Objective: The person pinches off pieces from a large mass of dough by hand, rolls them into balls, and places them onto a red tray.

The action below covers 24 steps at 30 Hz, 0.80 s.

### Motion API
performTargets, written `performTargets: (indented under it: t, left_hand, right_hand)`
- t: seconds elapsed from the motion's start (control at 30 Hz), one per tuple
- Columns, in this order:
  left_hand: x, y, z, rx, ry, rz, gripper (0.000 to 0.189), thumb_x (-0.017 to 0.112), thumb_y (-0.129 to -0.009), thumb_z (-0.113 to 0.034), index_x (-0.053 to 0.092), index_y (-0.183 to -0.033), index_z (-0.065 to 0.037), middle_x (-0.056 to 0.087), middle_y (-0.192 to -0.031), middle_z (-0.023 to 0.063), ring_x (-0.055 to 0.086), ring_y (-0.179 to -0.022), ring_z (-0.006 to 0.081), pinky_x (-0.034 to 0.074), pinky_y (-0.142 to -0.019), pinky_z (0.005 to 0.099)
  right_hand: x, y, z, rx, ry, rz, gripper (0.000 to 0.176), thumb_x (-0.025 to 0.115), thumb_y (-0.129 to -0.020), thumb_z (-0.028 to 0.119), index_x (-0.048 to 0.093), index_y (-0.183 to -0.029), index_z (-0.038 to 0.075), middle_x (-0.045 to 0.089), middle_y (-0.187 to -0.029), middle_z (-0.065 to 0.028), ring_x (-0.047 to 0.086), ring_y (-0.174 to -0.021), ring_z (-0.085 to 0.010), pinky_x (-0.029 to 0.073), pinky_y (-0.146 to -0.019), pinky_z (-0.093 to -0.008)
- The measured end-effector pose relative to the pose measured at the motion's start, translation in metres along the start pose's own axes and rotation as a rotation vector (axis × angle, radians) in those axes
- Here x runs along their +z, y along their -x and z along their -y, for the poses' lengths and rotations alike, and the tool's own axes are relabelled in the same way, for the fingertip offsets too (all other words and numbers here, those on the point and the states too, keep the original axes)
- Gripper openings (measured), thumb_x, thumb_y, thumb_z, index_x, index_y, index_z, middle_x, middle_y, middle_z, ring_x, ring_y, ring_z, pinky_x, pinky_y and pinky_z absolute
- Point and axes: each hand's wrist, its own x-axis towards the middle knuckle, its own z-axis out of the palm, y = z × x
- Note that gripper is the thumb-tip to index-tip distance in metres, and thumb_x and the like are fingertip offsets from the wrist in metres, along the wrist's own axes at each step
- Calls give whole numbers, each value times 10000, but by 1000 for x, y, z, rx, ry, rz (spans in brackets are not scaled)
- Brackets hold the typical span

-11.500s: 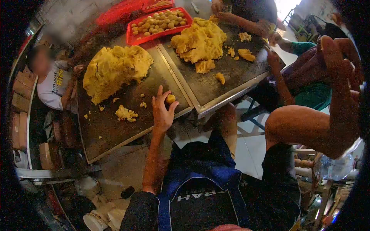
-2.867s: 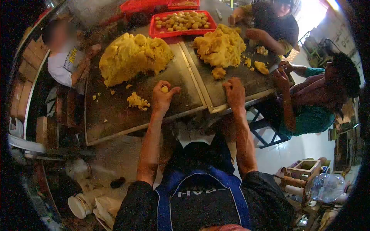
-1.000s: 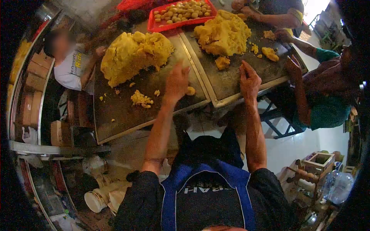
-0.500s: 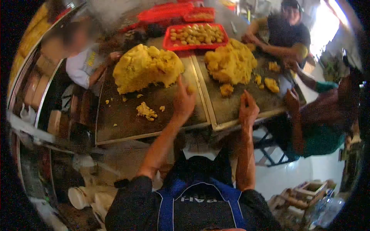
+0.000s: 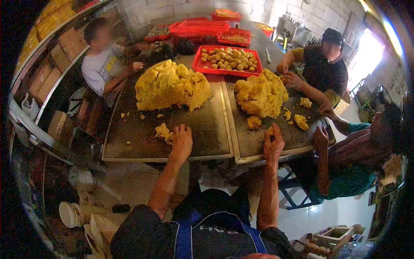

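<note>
My left hand [image 5: 182,140] is over the near part of the left table, fingers apart and bent, beside a small crumbly clump of yellow dough [image 5: 163,133]. Its fingertips seem to touch the clump's right edge. Over the right table, my right hand [image 5: 273,143] is raised with thumb and fingers pinched around what looks like a small bit of yellow dough [image 5: 270,130]. Ahead of my hands rise two large mounds of yellow dough, the left mound [image 5: 170,88] and the right mound [image 5: 261,95]. A small lump [image 5: 254,122] lies just beyond my right hand.
A red tray [image 5: 196,64] of round dough balls [image 5: 228,58] stands behind the mounds, with more red trays [image 5: 200,28] farther back. One person [image 5: 103,64] is at the left; two others [image 5: 327,64] are at the right. A metal edge [image 5: 226,116] separates the tables.
My left hand has come back from the left mound to the small clump, moving left and nearer. My right hand stays pinched, slightly lower in view. The camera view has shifted.
</note>
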Motion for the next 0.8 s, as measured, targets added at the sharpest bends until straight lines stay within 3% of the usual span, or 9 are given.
performTargets:
  t: [0.1,0.17,0.23,0.3,0.43,0.53,0.63,0.7,0.8]
  left_hand:
    - [-13,16,13,-168,395,16,346,597,-851,8,621,-1196,25,591,-1122,229,550,-1071,386,487,-929,472]
    - [-6,6,22,-105,423,-82,292,596,-863,23,638,-1152,31,628,-1060,221,599,-1022,353,508,-873,454]
    - [-26,-12,16,-25,696,-210,277,623,-871,10,631,-1148,31,642,-1021,228,639,-936,342,518,-817,470]
    - [-58,-25,4,-96,913,-25,281,636,-869,28,623,-1149,38,652,-950,230,664,-875,346,526,-760,467]
    - [-26,-34,17,-44,632,49,233,648,-855,48,636,-1087,40,672,-920,221,688,-873,321,543,-745,417]
    - [-5,-36,29,16,738,2,153,670,-847,35,640,-995,56,695,-878,192,703,-832,291,547,-752,372]
    - [-29,-31,26,-93,935,-30,128,711,-827,10,651,-933,48,712,-862,161,703,-805,272,553,-762,358]
    - [-47,-27,8,-128,1305,198,152,768,-797,-60,690,-914,-2,713,-816,137,700,-766,270,548,-724,371]
    - [-37,-21,-20,91,1125,416,206,828,-756,-197,713,-851,-54,696,-783,118,681,-735,278,528,-677,403]
  right_hand:
    - [-5,5,2,124,-39,101,433,710,-922,282,630,-1273,40,675,-1180,-182,658,-1045,-308,532,-860,-437]
    - [-3,2,3,119,17,104,441,711,-922,294,631,-1274,40,675,-1172,-183,659,-1029,-303,531,-850,-437]
    - [-1,4,3,111,60,21,409,720,-876,174,628,-1258,60,697,-1095,-184,691,-933,-312,540,-818,-392]
    - [-9,1,22,152,71,38,387,720,-878,176,641,-1240,62,703,-1075,-182,693,-925,-307,542,-812,-389]
    - [-12,-1,30,225,28,54,346,717,-882,183,668,-1201,58,714,-1044,-181,697,-938,-300,547,-817,-382]
    - [1,4,-5,125,-4,20,431,723,-915,264,641,-1282,54,704,-1084,-177,686,-925,-250,546,-775,-392]
    - [3,6,-8,81,53,-25,422,730,-910,279,656,-1262,59,721,-1003,-157,684,-849,-213,535,-736,-360]
    - [-1,5,1,121,50,-4,419,732,-908,283,660,-1254,57,722,-988,-149,679,-847,-208,534,-731,-357]
    - [-2,5,1,156,-7,19,412,738,-903,282,667,-1239,54,721,-993,-138,674,-866,-205,533,-734,-353]
